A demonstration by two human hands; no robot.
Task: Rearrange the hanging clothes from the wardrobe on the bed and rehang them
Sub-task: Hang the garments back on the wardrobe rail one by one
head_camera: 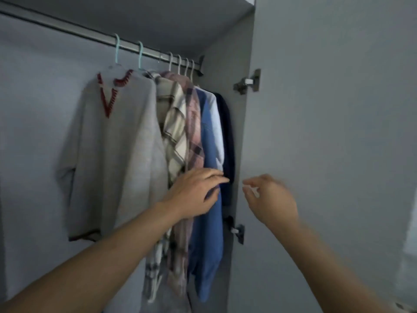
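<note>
Several garments hang on hangers from the wardrobe rail (67, 26): a grey sweater with red trim (117, 154) at the left, then a cream plaid shirt (174, 123), a pink plaid shirt (194, 132), a blue shirt (208, 222), a light blue shirt (216, 123) and a dark navy garment (229, 141) at the far right. My left hand (196, 193) reaches in with fingers extended, lying against the blue shirt. My right hand (270, 199) hovers beside the open door, fingers loosely curled and blurred, holding nothing that I can see.
The open wardrobe door (334, 132) fills the right side, with an upper hinge (247, 83) and a lower hinge (239, 231). The wardrobe's back wall (33, 109) is bare to the left of the sweater, and the rail there carries no hangers.
</note>
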